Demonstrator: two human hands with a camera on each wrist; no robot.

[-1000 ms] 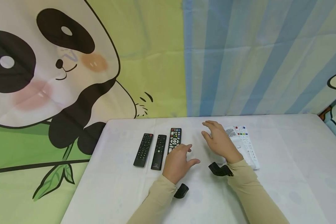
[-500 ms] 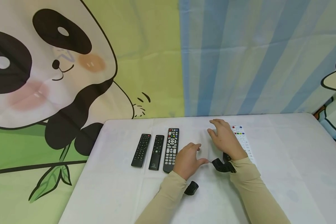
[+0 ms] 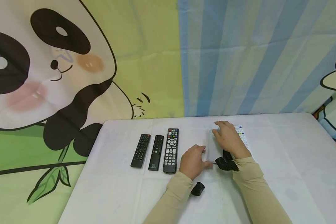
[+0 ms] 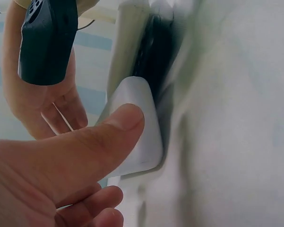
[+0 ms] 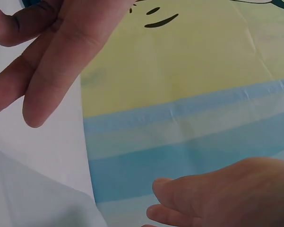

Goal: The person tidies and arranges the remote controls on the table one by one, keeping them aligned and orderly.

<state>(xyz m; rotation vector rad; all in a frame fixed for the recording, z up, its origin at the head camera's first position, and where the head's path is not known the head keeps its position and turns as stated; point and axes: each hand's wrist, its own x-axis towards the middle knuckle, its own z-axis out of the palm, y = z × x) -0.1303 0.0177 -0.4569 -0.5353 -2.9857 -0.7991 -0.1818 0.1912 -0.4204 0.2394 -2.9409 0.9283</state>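
A plain white flat object with rounded corners (image 3: 212,151) lies between the two hands, its kind unclear. My left hand (image 3: 192,161) is at its near left corner. In the left wrist view, the left thumb (image 4: 118,124) lies over the rounded end of the white object (image 4: 141,97), and the other fingers are bent beside it. My right hand (image 3: 230,139) reaches over its far right side with relaxed, spread fingers. In the right wrist view, the right hand's fingers (image 5: 49,90) show no object between them. Under the right wrist, a dark thing is mostly covered.
A tall black remote (image 3: 170,151), a slim black remote (image 3: 156,153) and another black remote (image 3: 140,151) form a row on the white-covered table (image 3: 109,189). A white remote (image 3: 242,136) shows partly behind the right hand. A printed cloth (image 3: 156,62) hangs behind the table.
The labelled white surface near the white remote is gone from sight; a plain white object now shows between the hands. Both hands have shifted right, baring the tall black remote.
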